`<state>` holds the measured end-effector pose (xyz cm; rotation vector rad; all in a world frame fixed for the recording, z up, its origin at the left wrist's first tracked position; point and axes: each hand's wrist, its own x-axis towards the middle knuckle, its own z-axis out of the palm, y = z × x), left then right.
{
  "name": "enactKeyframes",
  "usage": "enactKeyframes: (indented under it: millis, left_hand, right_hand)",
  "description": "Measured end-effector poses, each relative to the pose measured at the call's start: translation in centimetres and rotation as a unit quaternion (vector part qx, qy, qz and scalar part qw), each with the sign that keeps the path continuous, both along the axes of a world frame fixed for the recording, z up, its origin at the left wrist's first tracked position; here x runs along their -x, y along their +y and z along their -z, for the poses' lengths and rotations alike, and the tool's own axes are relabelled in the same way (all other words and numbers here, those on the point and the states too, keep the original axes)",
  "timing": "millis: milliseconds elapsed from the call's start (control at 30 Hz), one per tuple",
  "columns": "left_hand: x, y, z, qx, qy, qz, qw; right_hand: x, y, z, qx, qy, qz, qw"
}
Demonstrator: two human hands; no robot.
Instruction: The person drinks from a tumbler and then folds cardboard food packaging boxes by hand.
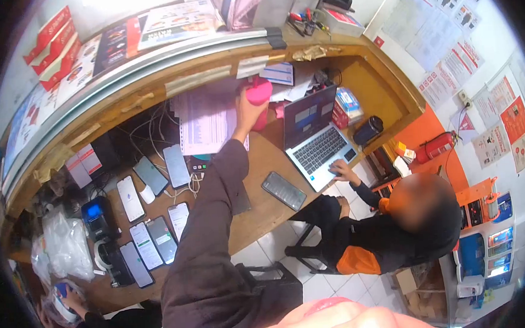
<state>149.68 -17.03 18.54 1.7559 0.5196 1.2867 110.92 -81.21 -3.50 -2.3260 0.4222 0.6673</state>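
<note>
My left hand [249, 108], at the end of a long dark sleeve, is closed around a bright pink drinking bottle [260, 94] near the back of the desk. Printed sheets [204, 122] lie just left of the bottle, partly behind my wrist. To the right of it stands an open laptop [320, 146]. A dark phone [283, 190] rests near the desk's front edge. My right hand is out of view.
Several phones [159, 240] and cables cover the left desk, beside a card terminal [98, 219]. A seated co-worker [391, 234] touches the laptop. At lower left, another person's hand [72, 301] holds a plastic-wrapped item. The raised counter [152, 101] runs behind.
</note>
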Motion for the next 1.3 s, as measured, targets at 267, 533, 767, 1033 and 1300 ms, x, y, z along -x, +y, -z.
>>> enactKeyframes:
  millis: [267,533,767,1033,1300]
  left_hand:
    - [7.8,-1.5,-2.9,-0.081,-0.015,-0.015,0.997]
    - [15.3,-6.0,-7.5,-0.134,-0.056,0.035,0.989]
    - [27.2,-13.9,-12.7,-0.158,-0.064,0.087,0.982]
    - [43.5,-29.1,-16.5,-0.082,-0.025,0.208,0.974]
    - [57.5,-46.6,-21.1,-0.147,0.133,0.215,0.956]
  right_hand:
    - [-2.2,2.0,-0.2,-0.012,-0.041,-0.043,0.998]
    - [-1.0,1.9,-0.5,-0.023,-0.106,-0.062,0.992]
    - [2.1,-1.0,-7.0,-0.084,-0.315,-0.117,0.938]
    - [-2.4,14.4,-35.1,-0.314,-0.464,-0.317,0.765]
    - [5.9,3.6,-33.5,-0.500,-0.140,-0.387,0.762]
